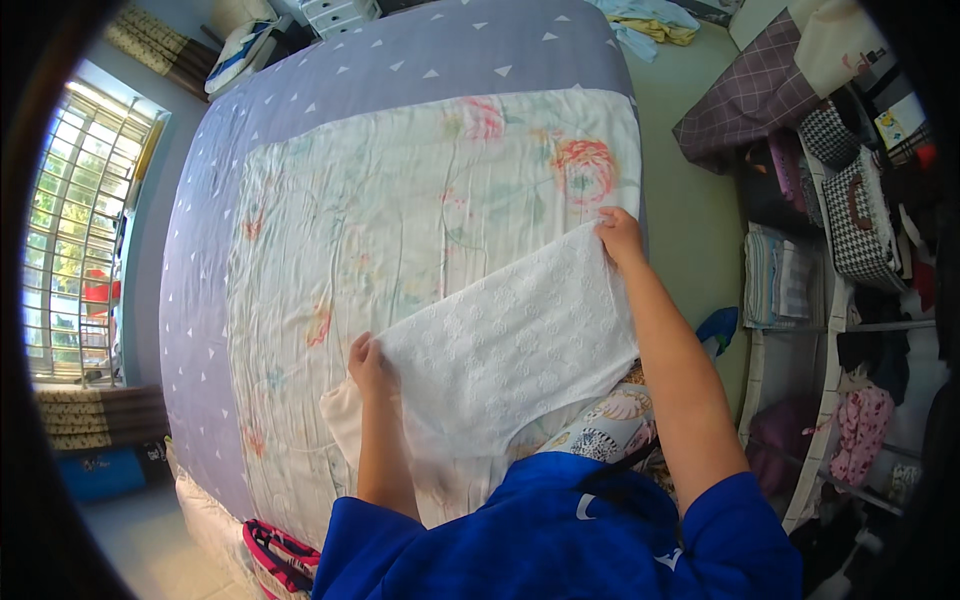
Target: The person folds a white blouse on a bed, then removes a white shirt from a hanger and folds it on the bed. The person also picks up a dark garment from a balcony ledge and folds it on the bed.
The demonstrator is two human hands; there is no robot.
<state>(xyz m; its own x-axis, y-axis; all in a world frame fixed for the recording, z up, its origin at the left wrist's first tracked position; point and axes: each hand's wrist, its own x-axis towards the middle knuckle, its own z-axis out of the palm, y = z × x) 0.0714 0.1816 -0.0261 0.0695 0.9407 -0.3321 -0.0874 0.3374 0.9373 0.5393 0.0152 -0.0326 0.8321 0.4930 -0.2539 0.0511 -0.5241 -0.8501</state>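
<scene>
A white garment (500,335) with a raised flower pattern is stretched between my hands over the bed. My left hand (368,358) pinches its left upper corner. Farther out and to the right, my right hand (622,238) grips the other upper corner. The upper edge runs taut and slanted between them, while the lower edge curves near my body. Beneath lies a pale floral sheet (350,200), wrinkled across the bed. A beige cloth (342,415) shows beside my left wrist, partly hidden by the arm and the garment.
The bed (200,280) has a purple-grey cover with white triangles. On the right stands a shelf rack (832,330) with a houndstooth basket (858,225) and folded cloths (775,275). A red and dark bundle (275,550) sits at the near left. Clothes (655,25) lie beyond the bed.
</scene>
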